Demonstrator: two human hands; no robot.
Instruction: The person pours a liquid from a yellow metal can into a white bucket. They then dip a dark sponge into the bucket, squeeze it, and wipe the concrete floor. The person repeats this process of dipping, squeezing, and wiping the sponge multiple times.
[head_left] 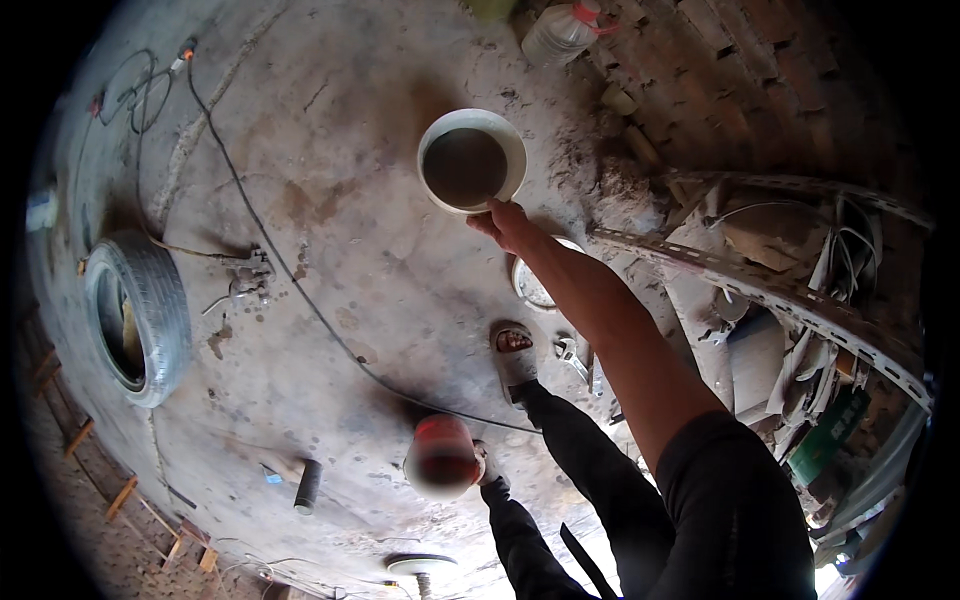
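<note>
My right arm reaches up from the lower right, and my right hand [503, 224] is closed on the near rim of a round whitish bucket [517, 150]. Dark, murky liquid [465, 167] lies inside the bucket. Partly behind my forearm is a smaller white round container [530, 285] on the floor. A blurred red container [443, 450] with a pale lower rim shows beside my left foot; what holds it, if anything, is not visible. My left hand does not appear.
A tyre [150, 320] stands at the left, and a black cable [310, 300] crosses the concrete floor [370, 240]. An adjustable wrench [572, 356] lies by my right foot. Perforated metal angle bars [760, 280] and scrap fill the right. A clear plastic bottle [557, 38] sits near the bricks.
</note>
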